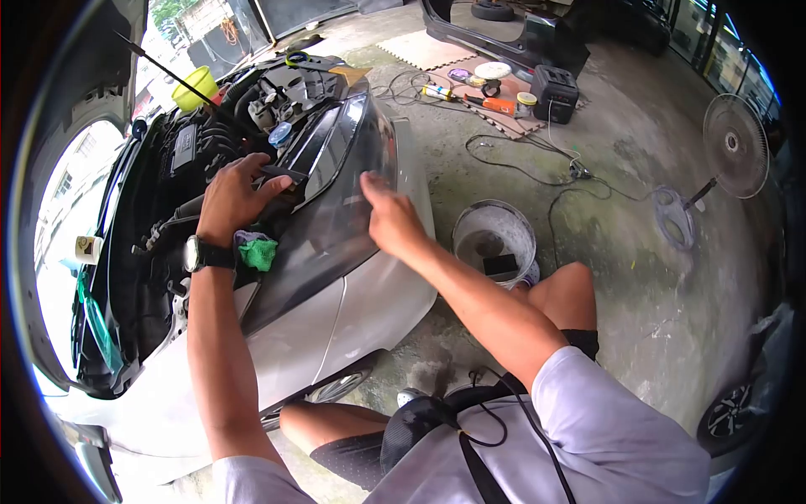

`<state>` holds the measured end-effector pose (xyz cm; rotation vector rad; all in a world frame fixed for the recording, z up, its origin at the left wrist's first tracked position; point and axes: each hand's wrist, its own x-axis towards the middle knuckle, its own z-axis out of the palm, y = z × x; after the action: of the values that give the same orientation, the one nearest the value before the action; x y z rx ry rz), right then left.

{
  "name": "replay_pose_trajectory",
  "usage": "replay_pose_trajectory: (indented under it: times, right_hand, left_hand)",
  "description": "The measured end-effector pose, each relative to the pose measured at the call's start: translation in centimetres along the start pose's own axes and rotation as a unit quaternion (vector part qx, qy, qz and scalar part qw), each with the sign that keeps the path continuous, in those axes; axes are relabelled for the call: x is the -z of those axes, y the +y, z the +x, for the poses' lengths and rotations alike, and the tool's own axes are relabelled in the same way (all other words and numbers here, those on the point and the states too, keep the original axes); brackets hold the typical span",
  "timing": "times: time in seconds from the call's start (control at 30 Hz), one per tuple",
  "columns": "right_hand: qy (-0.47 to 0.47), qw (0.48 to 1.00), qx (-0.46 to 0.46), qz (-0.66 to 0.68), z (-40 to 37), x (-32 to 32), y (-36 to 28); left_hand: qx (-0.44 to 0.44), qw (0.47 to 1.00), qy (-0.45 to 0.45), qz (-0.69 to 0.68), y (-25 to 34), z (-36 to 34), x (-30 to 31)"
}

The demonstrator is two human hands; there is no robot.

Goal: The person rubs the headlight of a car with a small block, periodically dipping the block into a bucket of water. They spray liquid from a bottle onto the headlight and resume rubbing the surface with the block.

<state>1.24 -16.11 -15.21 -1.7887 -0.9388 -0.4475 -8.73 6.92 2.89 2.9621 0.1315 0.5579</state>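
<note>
The left hand (231,197) pinches the upper edge of the dark headlight (336,210), the right hand (390,220) presses open fingers on its lens, a green cloth (258,251) lies beside the left wrist, and the labels on the cans (499,105) are too small to read.

The dark piece (285,174) between the fingers (267,186) of the left hand (233,200) is too small to tell, like distant bottles (499,105)

The stained concrete floor (672,286) is carrying a white bucket (495,239) near its middle. 1 fan (735,147) is standing toward its right edge, black cables (537,160) are trailing between them, and foam mats (424,50) are lying at its far edge, a black case (554,91) sitting by them.
</note>
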Motion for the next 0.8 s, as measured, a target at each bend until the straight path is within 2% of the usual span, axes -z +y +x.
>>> replay_pose_trajectory:
  times: [0.07, 0.17, 0.23, 0.27, 0.33, 0.4, 0.5, 0.57, 0.6, 0.7, 0.8]
  right_hand:
    - [0.010, 0.998, 0.058, 0.026, -2.5, 0.3, -2.5]
    - [0.010, 0.998, 0.063, 0.015, -3.3, 0.5, -0.2]
    - [-0.042, 0.993, -0.103, 0.028, -0.9, 0.8, 1.5]
    - [-0.040, 0.993, -0.108, 0.027, -0.4, 0.5, 1.7]
    - [0.025, 0.999, -0.025, 0.006, 0.9, -0.5, 1.1]
    - [0.018, 0.999, 0.048, -0.004, -1.8, -0.3, -0.9]
    - [0.002, 0.998, 0.062, 0.003, -2.8, 0.3, 0.5]
    - [-0.040, 0.996, -0.084, 0.012, -0.5, 0.6, 2.1]
    - [-0.037, 0.995, -0.089, 0.011, -0.2, 0.4, 2.0]
    - [0.003, 0.998, 0.055, 0.008, -0.3, -0.2, -0.7]
    - [0.003, 0.999, 0.050, 0.005, -3.4, 0.3, 0.0]
  left_hand:
    - [0.009, 1.000, -0.005, 0.004, -0.2, -0.2, 0.2]
    - [-0.015, 1.000, 0.024, -0.001, -0.3, -0.3, 0.2]
    - [-0.018, 1.000, 0.018, 0.001, -0.2, -0.2, -0.1]
    - [-0.022, 1.000, 0.013, 0.000, -0.1, -0.2, -0.2]
    - [0.015, 1.000, -0.007, 0.005, 0.1, -0.1, 0.2]
    - [0.013, 1.000, -0.006, 0.007, 0.3, 0.0, 0.4]
    - [-0.013, 1.000, 0.017, -0.005, -0.4, -0.3, -0.1]
    - [-0.009, 1.000, 0.011, -0.003, -0.7, -0.3, -0.2]
    - [-0.005, 1.000, 0.009, -0.002, -0.5, -0.1, -0.3]
    - [0.011, 1.000, -0.010, -0.002, 0.3, -0.2, 0.4]
    - [-0.019, 1.000, 0.019, -0.007, -0.1, -0.4, 0.1]
